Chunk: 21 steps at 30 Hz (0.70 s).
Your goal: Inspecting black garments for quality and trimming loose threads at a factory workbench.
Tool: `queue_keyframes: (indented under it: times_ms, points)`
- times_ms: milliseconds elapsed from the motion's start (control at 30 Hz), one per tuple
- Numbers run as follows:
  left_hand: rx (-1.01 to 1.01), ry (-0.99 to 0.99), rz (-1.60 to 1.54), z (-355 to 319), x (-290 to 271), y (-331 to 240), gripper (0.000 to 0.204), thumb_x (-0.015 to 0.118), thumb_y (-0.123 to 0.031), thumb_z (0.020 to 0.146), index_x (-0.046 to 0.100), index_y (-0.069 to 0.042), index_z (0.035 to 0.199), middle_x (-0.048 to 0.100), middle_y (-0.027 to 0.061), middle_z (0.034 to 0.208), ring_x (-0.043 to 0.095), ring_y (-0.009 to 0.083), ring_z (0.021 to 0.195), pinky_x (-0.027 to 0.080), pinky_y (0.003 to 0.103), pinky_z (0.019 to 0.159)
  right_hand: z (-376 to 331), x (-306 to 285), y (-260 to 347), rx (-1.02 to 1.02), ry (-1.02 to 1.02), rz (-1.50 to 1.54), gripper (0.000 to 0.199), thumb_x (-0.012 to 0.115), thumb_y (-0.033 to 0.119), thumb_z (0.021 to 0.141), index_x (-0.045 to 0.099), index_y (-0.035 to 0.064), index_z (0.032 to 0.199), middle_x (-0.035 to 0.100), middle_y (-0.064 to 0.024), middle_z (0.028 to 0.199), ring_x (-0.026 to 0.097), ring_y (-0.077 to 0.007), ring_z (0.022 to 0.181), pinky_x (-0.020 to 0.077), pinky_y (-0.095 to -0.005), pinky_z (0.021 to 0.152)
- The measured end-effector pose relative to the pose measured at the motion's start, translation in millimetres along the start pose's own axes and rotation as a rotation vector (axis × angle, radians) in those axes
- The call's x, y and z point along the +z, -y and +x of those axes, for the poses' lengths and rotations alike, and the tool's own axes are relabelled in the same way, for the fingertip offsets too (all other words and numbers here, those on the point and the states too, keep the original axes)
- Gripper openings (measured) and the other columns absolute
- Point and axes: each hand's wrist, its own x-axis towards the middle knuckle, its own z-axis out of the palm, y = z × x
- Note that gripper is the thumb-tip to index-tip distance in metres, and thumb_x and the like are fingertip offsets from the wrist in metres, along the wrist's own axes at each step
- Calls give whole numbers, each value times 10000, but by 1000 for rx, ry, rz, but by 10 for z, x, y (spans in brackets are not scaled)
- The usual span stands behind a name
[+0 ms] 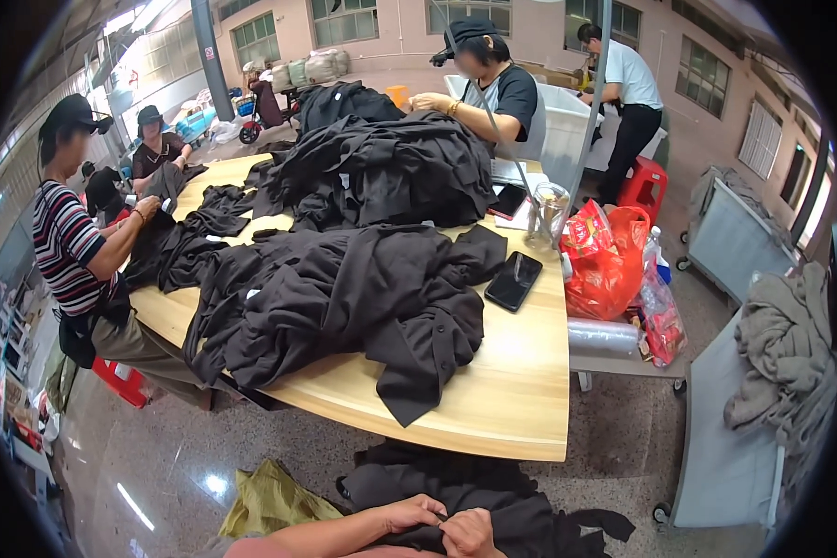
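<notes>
My left hand (417,512) and my right hand (470,534) are close together at the lower edge, over a dark garment (451,477) spread across my lap. Each hand has its fingers closed on the dark cloth, pinching a small fold between them; whether a small part such as a button lies there is too fine to make out. A narrow dark strip of the garment trails off to the right. Beyond my hands, dark buttoned shirts (344,288) lie heaped on the wooden table (521,400).
A black phone (513,281) lies by the table's right edge. A taller dark clothing pile (381,167) rises behind. Red plastic bags (606,260) sit on a low cart. Grey bins (725,465) stand right, an olive sack (274,502) left. Several people work around the table.
</notes>
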Motion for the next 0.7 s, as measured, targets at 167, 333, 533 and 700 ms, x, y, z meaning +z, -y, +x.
queue_keyframes:
  times_ms: [167, 333, 533, 700]
  points:
    - [-19, 1, -105, 6, -10, -22, 98, 598, -24, 803, 642, 3, 886, 643, 3, 815, 573, 65, 735, 439, 188, 700, 26, -28, -14, 15, 14, -17, 172, 603, -9, 679, 607, 45, 842, 553, -78, 729, 547, -256, 686, 394, -400, 657]
    - [-25, -68, -154, -29, -9, 13, 93, 620, -38, 819, 651, 2, 897, 646, 1, 820, 572, 60, 737, 442, 187, 712, 33, -9, -20, 35, 58, -22, 159, 611, 12, 669, 603, 42, 824, 539, -73, 725, 531, -260, 681, 377, -403, 660]
    - [66, -131, 54, -46, -1, 70, 137, 665, -31, 816, 678, 7, 947, 659, -13, 858, 569, 45, 769, 447, 187, 733, -103, -1, -35, 119, 181, -155, 180, 650, 67, 658, 653, 108, 832, 609, -4, 775, 596, -173, 784, 390, -350, 766]
    - [61, -175, 25, -84, 14, 65, 147, 659, -12, 819, 676, 14, 963, 662, -7, 862, 568, 44, 780, 450, 192, 738, -178, 14, -84, 152, 245, -167, 133, 622, 65, 684, 640, 122, 802, 583, 14, 750, 585, -160, 810, 369, -376, 809]
